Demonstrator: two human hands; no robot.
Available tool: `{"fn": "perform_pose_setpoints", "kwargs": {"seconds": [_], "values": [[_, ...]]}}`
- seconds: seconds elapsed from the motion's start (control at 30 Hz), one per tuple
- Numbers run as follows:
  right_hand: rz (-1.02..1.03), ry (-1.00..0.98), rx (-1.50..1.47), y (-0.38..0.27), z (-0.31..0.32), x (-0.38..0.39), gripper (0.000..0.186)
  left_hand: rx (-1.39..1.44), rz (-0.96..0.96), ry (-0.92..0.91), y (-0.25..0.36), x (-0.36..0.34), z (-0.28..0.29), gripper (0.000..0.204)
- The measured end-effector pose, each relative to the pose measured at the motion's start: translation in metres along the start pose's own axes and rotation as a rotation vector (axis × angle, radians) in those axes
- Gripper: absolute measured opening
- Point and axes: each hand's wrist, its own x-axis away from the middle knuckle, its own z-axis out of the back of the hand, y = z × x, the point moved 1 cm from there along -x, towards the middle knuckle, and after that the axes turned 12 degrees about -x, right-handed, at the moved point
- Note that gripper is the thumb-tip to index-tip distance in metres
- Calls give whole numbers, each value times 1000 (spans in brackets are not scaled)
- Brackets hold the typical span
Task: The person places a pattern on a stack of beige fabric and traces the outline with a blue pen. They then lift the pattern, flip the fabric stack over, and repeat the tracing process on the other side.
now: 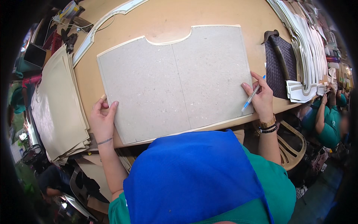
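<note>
One blue cloth (190, 175) covers the person's front at the near edge of the grey board (149, 89). At the board's left edge, the left hand (102, 117) has its thumb on top and its curled fingers close by, pinching that edge; what lies underneath cannot be told. The right hand (262, 98), at the board's right edge, is partly closed around a blue-capped pen (252, 94), its thumb on the board. The board lies flat on the tan table (164, 13), its curved notch on the far side. Left of it sits a stack of cream sheets (57, 108). Right of it, a hammer (279, 55) rests on a dark woven sheet (275, 76). Beyond its far left corner runs a curved white strip (86, 44).
</note>
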Motion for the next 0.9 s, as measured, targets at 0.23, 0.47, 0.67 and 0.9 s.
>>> {"fn": "perform_pose_setpoints", "kwargs": {"seconds": [0.23,0.47,0.67,0.9], "values": [[-8,-15,29,0,0,-3,52,58,-14,-16,-3,0,1,50],[6,-28,20,-2,0,-2,52,135,9,-32,-2,-1,0,50],[-6,-14,-34,-1,0,-2,52,83,4,-29,-4,-5,-2,47],[12,-17,34,-4,3,-1,55,14,25,-28,-5,-4,0,47]]}}
